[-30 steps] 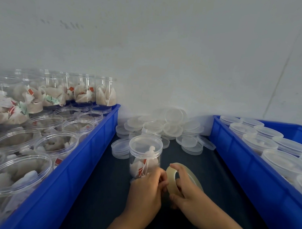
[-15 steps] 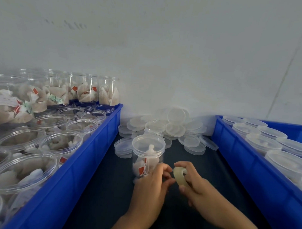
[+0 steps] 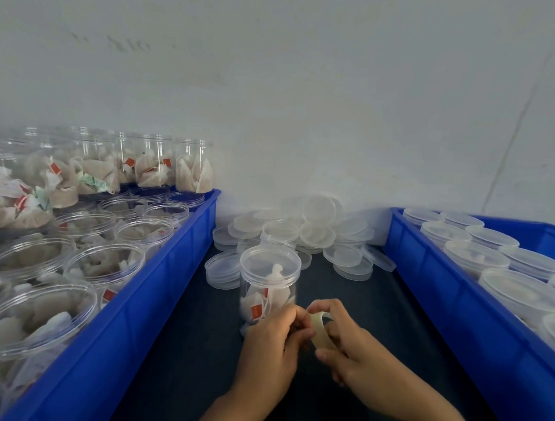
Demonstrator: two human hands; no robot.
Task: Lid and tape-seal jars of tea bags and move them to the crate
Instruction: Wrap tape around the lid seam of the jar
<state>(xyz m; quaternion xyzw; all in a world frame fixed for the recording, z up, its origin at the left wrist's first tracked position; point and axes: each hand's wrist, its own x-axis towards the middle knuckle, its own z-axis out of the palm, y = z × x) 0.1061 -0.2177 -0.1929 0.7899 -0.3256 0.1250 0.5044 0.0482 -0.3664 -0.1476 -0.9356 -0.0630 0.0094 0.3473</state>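
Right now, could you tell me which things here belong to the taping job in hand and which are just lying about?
In use:
- lidded jar
- tape roll, held by right hand
- left hand, fingers at the tape
- right crate with lidded jars

Lying about:
- spare lids
- left crate of open jars

A single head-worn wide-angle view looks forward and down from close above the dark table, facing a pale wall, with blue crates along its left and right edges.
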